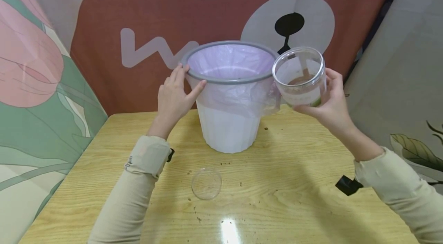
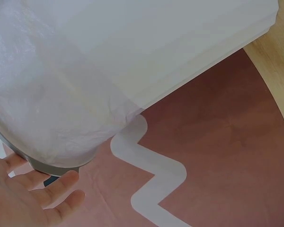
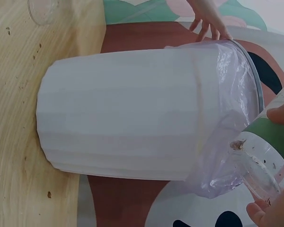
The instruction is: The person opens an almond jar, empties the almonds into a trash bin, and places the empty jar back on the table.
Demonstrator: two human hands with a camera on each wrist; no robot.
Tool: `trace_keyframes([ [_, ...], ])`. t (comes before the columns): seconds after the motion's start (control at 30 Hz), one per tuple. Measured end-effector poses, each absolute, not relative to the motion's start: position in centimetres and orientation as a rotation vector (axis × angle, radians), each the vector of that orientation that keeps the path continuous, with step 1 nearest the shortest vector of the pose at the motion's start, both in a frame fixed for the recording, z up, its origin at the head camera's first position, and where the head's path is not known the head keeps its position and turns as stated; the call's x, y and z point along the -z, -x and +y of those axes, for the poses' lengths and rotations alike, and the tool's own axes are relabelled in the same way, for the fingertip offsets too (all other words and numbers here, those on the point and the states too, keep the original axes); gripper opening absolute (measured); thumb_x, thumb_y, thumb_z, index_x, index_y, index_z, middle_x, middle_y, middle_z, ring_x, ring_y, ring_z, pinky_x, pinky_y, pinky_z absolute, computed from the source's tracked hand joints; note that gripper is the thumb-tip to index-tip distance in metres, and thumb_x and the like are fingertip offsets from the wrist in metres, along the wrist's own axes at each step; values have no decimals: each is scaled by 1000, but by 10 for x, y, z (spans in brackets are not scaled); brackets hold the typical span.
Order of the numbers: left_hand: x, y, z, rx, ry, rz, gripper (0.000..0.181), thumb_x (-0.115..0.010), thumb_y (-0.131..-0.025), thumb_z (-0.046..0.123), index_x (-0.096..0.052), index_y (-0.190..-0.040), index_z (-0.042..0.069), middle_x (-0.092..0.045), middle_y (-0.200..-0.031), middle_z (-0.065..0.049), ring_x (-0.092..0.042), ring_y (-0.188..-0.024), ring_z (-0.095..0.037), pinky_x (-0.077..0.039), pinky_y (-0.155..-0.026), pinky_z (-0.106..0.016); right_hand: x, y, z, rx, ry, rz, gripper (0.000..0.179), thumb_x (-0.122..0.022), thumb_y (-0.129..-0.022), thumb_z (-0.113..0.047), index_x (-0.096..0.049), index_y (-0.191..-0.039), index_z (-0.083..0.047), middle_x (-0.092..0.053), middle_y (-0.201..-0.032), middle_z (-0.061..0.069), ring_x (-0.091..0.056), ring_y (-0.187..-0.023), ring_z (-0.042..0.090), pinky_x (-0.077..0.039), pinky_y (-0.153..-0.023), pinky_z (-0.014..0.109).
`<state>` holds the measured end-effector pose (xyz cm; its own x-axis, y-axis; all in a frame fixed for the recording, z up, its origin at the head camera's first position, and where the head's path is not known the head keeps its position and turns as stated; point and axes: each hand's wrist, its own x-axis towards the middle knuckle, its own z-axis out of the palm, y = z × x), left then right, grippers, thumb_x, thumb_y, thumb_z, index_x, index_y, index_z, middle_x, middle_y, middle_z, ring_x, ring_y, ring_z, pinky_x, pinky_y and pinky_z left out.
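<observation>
A white trash bin with a grey rim and a pale purple bag folded over it stands upright on the table. My left hand rests on the left side of the rim, fingers and thumb spread and fairly straight. In my right hand I grip a clear plastic jar, up beside the bin's right rim. Its mouth is uncovered and leans toward the head camera; something brown shows inside. The right wrist view shows the jar's green label and brown bits at its base.
A round clear lid lies on the wooden table in front of the bin. Brown crumbs are scattered around it. A printed red cloth hangs close behind the bin, with patterned hangings at both sides.
</observation>
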<state>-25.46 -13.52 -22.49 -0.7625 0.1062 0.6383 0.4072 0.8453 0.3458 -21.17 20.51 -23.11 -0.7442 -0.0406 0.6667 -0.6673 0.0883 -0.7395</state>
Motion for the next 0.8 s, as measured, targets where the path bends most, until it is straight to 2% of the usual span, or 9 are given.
trace_keyframes([
  [0.3, 225, 254, -135, 629, 364, -2400, 70, -44, -85, 57, -38, -134, 8, -33, -140, -13, -44, -112, -38, -38, -78, -49, 245, 205, 201, -1752, -718, -1888, 88, -67, -55, 25, -30, -126, -12, -38, -122, 9, -34, -115, 23, -29, -92, 19],
  [0.6, 224, 253, -136, 626, 361, -2405, 70, -44, -85, 57, -38, -135, 7, -32, -140, -14, -44, -112, -38, -37, -78, -50, 261, 197, 193, -1715, -764, -1957, 92, -69, -55, 24, -28, -130, -12, -38, -123, 14, -35, -114, 24, -27, -93, 25],
  [0.8, 225, 253, -136, 626, 365, -2399, 70, -45, -85, 56, -38, -134, 7, -33, -139, -15, -44, -112, -39, -37, -79, -51, 273, 195, 192, -1726, -773, -1982, 92, -69, -56, 23, -27, -130, -11, -37, -123, 14, -35, -114, 23, -28, -92, 21],
])
